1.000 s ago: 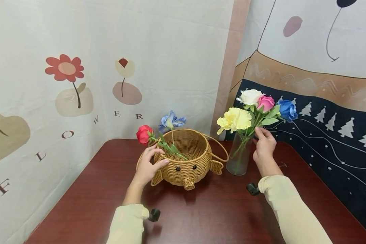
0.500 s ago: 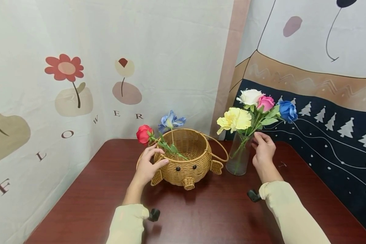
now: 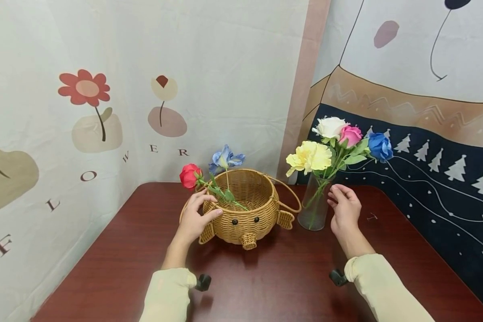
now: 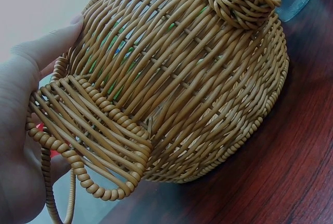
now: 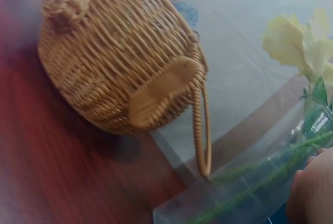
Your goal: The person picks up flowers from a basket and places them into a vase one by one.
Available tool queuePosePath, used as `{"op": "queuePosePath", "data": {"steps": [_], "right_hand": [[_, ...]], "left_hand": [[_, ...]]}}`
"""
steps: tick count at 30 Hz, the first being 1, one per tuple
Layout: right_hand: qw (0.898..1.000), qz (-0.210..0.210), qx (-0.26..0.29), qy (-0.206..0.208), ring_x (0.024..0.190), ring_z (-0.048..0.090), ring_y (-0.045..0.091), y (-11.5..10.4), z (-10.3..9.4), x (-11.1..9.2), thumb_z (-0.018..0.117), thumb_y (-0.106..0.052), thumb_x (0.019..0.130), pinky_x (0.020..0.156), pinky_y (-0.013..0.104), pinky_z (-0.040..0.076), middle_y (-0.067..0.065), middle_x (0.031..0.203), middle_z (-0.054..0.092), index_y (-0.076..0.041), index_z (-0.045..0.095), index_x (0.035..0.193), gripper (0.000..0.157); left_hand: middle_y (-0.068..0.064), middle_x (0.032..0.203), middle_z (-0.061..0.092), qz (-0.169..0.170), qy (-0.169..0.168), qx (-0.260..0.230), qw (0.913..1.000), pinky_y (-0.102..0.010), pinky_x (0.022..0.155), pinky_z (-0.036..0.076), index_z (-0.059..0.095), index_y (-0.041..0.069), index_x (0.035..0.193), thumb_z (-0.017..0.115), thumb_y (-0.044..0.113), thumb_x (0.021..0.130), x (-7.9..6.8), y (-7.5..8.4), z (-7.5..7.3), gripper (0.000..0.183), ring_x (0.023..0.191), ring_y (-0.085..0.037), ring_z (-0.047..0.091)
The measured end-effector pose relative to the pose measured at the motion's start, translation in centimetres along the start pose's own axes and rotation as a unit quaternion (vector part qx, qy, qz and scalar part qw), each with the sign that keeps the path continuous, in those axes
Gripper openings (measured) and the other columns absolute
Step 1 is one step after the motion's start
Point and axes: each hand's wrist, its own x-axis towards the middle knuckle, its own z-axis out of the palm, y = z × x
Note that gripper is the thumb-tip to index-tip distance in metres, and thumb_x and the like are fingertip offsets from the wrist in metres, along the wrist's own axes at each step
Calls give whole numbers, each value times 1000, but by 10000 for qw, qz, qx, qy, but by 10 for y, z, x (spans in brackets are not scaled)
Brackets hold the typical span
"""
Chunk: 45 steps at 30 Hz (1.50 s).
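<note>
My left hand (image 3: pixel 195 219) holds the left rim of a wicker basket (image 3: pixel 241 228) with an animal face, thumb on the front. The left wrist view shows that thumb against the weave (image 4: pixel 171 78), beside a woven ear (image 4: pixel 99 135). A red rose (image 3: pixel 190 176) leans over the rim with its stem inside, and a blue iris-like flower (image 3: pixel 226 158) rises at the back. My right hand (image 3: pixel 345 208) is beside the clear vase (image 3: pixel 315 210), fingers loosely bent and holding nothing; contact cannot be told. The vase bears yellow (image 3: pixel 310 157), white (image 3: pixel 331 128), pink (image 3: pixel 350 136) and blue (image 3: pixel 380 146) flowers.
The dark red-brown table (image 3: pixel 265 286) carries the basket and vase. The basket's handle (image 3: pixel 291 194) hangs to the right, close to the vase. A printed cloth (image 3: pixel 233 67) stands behind, and a dark tree-patterned one (image 3: pixel 434 197) is at the right.
My right hand has let go of the blue rose's stem and moved down alongside the vase. The left hand, basket and flowers have stayed in place.
</note>
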Motion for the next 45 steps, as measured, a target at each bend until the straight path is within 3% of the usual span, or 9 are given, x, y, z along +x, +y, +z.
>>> {"op": "queuePosePath", "data": {"steps": [5,12,23,28,34,38,39,41,45], "right_hand": [[9997,-37,93,-226,70,58,18,4,5,-12,64,-9,77,62,28,48,11,84,59,-2,58,92,17],[9974,16,168,-704,66,60,18,10,14,-26,63,-10,78,63,32,50,14,85,60,9,46,106,38],[9921,-192,-326,-1193,63,60,18,25,33,-43,62,-10,79,63,36,50,12,80,59,9,49,100,31],[9839,-494,-607,-1607,64,59,22,33,41,-51,62,-8,79,64,39,49,19,82,55,6,54,96,24],[9643,-964,-547,-2404,66,59,20,56,48,-49,60,-14,81,64,35,49,20,84,56,5,54,96,25],[9574,-768,-711,-2692,68,59,21,57,58,-52,57,-18,84,65,35,49,25,88,55,8,52,98,30],[9582,-712,-931,-2610,68,58,24,43,66,-64,57,-18,84,65,36,49,29,89,52,10,50,99,33],[9561,-622,-982,-2691,70,58,25,42,72,-64,57,-19,84,67,37,48,31,92,50,10,49,100,34],[9503,-599,-977,-2893,72,57,28,41,84,-65,56,-20,84,70,39,48,26,91,52,8,49,101,34]], "left_hand": [[-1,128,40,3,20,67,10000,-44,91,30,57,28,90,68,44,69,0,0,0,29,119,-21,32],[-1,128,40,0,31,68,10000,-43,91,30,56,28,90,68,44,69,0,-2,1,29,119,-20,32],[0,128,40,28,46,54,10000,-44,91,31,57,26,91,68,44,68,0,-1,1,31,119,-22,32],[0,128,40,10,62,58,10000,-43,91,31,57,26,90,68,44,68,0,-1,1,30,118,-21,33],[0,128,40,1,60,66,10000,-43,91,31,56,28,90,68,44,68,0,-3,1,29,118,-21,33],[1,128,39,-44,19,33,10000,-43,91,30,56,30,90,67,45,69,1,-4,0,29,119,-20,32],[1,129,39,-46,7,20,10000,-43,92,30,56,30,90,67,45,69,1,-4,0,29,119,-20,31],[2,129,38,-47,-14,3,10000,-43,92,30,56,30,90,67,46,69,1,-4,0,29,120,-20,31],[1,129,38,-25,-16,4,10000,-43,92,30,56,30,90,67,45,69,1,-4,1,29,120,-21,31]]}}
